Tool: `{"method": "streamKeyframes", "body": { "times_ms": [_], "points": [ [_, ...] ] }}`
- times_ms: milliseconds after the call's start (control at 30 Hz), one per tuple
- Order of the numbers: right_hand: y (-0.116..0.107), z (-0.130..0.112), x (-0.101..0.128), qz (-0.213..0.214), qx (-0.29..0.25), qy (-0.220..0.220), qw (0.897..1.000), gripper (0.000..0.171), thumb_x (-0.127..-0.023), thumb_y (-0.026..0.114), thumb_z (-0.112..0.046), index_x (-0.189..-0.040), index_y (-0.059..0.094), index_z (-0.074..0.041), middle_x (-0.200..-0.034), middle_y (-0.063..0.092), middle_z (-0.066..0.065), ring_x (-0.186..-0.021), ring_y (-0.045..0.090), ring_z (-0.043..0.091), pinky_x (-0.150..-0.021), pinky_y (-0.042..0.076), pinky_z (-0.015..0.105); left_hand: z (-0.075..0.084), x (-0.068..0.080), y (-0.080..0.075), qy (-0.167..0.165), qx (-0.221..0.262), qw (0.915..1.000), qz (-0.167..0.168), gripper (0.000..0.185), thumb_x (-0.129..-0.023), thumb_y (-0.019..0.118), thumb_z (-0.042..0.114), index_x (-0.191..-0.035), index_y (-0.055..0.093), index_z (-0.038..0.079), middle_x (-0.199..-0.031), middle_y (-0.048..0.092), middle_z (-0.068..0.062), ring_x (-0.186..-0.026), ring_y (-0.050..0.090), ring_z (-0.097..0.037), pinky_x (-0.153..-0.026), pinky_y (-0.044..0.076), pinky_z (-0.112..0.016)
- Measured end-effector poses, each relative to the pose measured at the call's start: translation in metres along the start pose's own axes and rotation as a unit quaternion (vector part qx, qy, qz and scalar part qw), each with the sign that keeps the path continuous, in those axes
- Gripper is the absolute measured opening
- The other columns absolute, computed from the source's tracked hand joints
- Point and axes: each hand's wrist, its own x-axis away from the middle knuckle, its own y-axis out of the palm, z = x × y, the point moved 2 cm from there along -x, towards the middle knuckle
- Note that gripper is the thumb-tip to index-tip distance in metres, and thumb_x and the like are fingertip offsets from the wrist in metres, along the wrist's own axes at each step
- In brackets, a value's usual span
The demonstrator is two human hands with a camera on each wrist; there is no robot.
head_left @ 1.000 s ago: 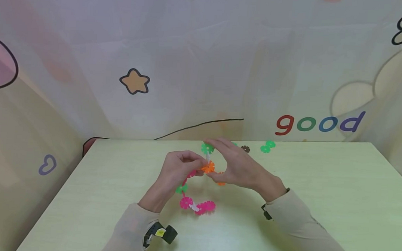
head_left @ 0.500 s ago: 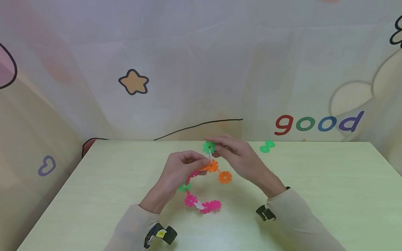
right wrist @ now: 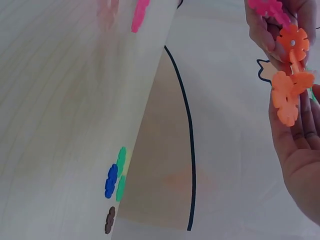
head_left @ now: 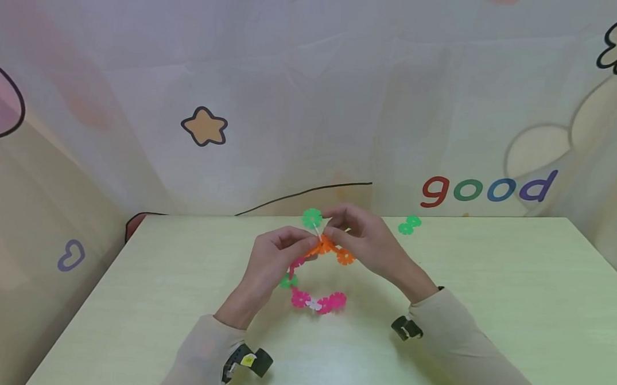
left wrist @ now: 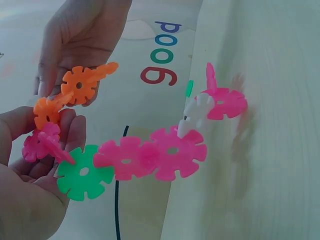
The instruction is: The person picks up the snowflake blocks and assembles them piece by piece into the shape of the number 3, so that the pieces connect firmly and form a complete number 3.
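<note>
Pinching the snowflake-disc chain [head_left: 317, 273] at its orange top, the left hand [head_left: 271, 260] and right hand [head_left: 368, 241] hold it above the table [head_left: 490, 292], well apart from every edge.

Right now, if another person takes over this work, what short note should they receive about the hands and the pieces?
Left hand: pinches the chain of snowflake pieces near its pink and orange links.
Right hand: grips the orange pieces at the chain's top, by a green piece.
Done: pink, white, green and orange discs are joined; the lower end hangs above the table.
Left: loose green pieces lie at the far edge, unjoined.
</note>
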Motion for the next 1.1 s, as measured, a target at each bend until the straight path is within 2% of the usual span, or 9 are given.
{"method": "streamKeyframes", "body": {
  "times_ms": [133,233,367,500,600,700,800,933,1100],
  "points": [
    [0.0,0.001,0.0,-0.011,0.0,-0.012,1.0,0.036,-0.1,0.072,0.001,-0.134,0.064,-0.002,-0.102,0.071,0.007,-0.096,0.07,0.025,-0.082,0.063,0.033,-0.001,0.0,0.0,-0.002,-0.001,1.0,0.009,0.019,-0.101,0.076,0.016,-0.112,0.077,0.001,-0.108,0.076,-0.01,-0.099,0.075,-0.026,-0.091,0.062,-0.033],
    [-0.001,0.002,0.0,-0.019,0.003,-0.021,1.0,0.037,-0.098,0.073,0.003,-0.134,0.065,-0.002,-0.101,0.071,0.007,-0.094,0.069,0.025,-0.087,0.062,0.033,0.0,0.001,-0.001,-0.001,-0.021,0.9997,0.014,0.019,-0.101,0.076,0.019,-0.111,0.078,0.003,-0.105,0.076,-0.008,-0.097,0.073,-0.025,-0.088,0.061,-0.032],
    [-0.004,0.001,-0.001,-0.029,0.014,-0.034,0.999,0.036,-0.098,0.073,0.003,-0.133,0.067,-0.003,-0.1,0.071,0.007,-0.094,0.07,0.023,-0.092,0.061,0.035,0.001,0.002,-0.003,0.015,-0.039,0.9989,0.022,0.021,-0.1,0.077,0.02,-0.115,0.077,0.005,-0.108,0.076,-0.006,-0.1,0.071,-0.024,-0.087,0.059,-0.032],
    [-0.008,-0.001,-0.001,-0.033,0.039,-0.043,0.998,0.035,-0.098,0.075,0.0,-0.133,0.071,-0.005,-0.098,0.072,0.004,-0.093,0.071,0.02,-0.09,0.061,0.035,0.004,0.001,-0.007,0.04,-0.017,0.9985,0.035,0.025,-0.099,0.077,0.015,-0.121,0.074,0.004,-0.111,0.076,-0.009,-0.101,0.074,-0.029,-0.091,0.061,-0.033],
    [-0.01,-0.002,0.0,-0.035,0.063,-0.054,0.996,0.034,-0.097,0.075,0.001,-0.13,0.073,-0.004,-0.099,0.072,0.003,-0.093,0.072,0.02,-0.089,0.062,0.034,0.005,0.0,-0.007,0.056,0.009,0.9978,0.035,0.023,-0.1,0.076,0.012,-0.121,0.074,0.002,-0.109,0.077,-0.011,-0.097,0.076,-0.034,-0.092,0.062,-0.035],
    [-0.011,-0.005,-0.001,-0.041,0.08,-0.069,0.994,0.033,-0.095,0.076,0.004,-0.128,0.073,-0.001,-0.1,0.073,0.002,-0.094,0.071,0.02,-0.09,0.062,0.035,0.006,0.0,-0.006,0.061,0.023,0.9973,0.036,0.021,-0.101,0.076,0.011,-0.118,0.075,0.0,-0.106,0.077,-0.012,-0.094,0.078,-0.032,-0.093,0.062,-0.037],
    [-0.013,-0.007,-0.001,-0.043,0.087,-0.073,0.993,0.034,-0.095,0.077,0.004,-0.128,0.074,-0.001,-0.101,0.073,0.001,-0.094,0.072,0.02,-0.091,0.062,0.036,0.005,0.0,-0.007,0.049,0.032,0.9973,0.044,0.019,-0.101,0.075,0.011,-0.115,0.075,-0.001,-0.103,0.078,-0.013,-0.091,0.079,-0.027,-0.094,0.061,-0.036],
    [-0.02,-0.005,0.0,-0.027,0.09,-0.044,0.995,0.03,-0.098,0.077,-0.006,-0.128,0.075,-0.006,-0.106,0.076,0.0,-0.099,0.073,0.018,-0.092,0.061,0.035,0.003,0.001,-0.008,0.03,0.048,0.9969,0.055,0.018,-0.101,0.075,0.011,-0.114,0.074,-0.002,-0.099,0.078,-0.013,-0.091,0.079,-0.027,-0.096,0.06,-0.035],
    [-0.05,0.003,-0.004,0.038,0.092,0.026,0.995,0.027,-0.103,0.074,-0.018,-0.129,0.075,-0.011,-0.117,0.076,0.005,-0.103,0.073,0.02,-0.086,0.061,0.03,0.004,-0.001,-0.011,0.031,0.075,0.995,0.058,0.017,-0.099,0.075,0.007,-0.112,0.073,-0.004,-0.097,0.079,-0.014,-0.092,0.079,-0.035,-0.095,0.061,-0.037]
  ]
}}
